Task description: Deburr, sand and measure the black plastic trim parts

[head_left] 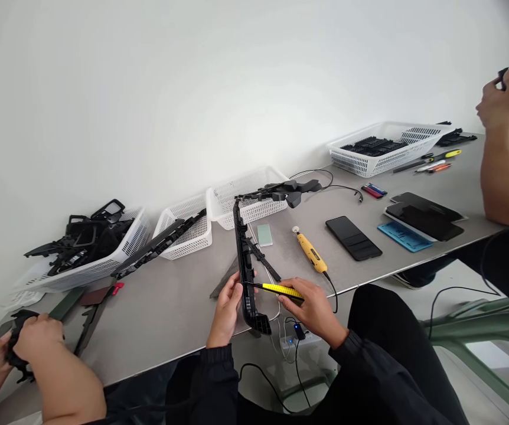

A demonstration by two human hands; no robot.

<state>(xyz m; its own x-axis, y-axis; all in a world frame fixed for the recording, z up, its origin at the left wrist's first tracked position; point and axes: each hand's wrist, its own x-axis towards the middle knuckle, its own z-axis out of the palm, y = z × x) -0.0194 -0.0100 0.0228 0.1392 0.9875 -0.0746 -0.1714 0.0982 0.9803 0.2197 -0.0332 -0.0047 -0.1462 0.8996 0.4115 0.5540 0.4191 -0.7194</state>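
My left hand is closed around the lower part of a long black plastic trim piece, which it holds up over the table's front edge. In my right hand is a slim tool with a yellow ribbed handle, its thin dark end against the piece near my left thumb. Whether that end is a file or a blade is too small to tell. Behind the held piece lie another black strip and a pale green block. A yellow rotary tool rests to the right.
White baskets line the wall, a left one heaped with black parts. Phones and a blue case lie at right. Co-workers' hands are at far left and a co-worker's hand at far right, holding dark parts.
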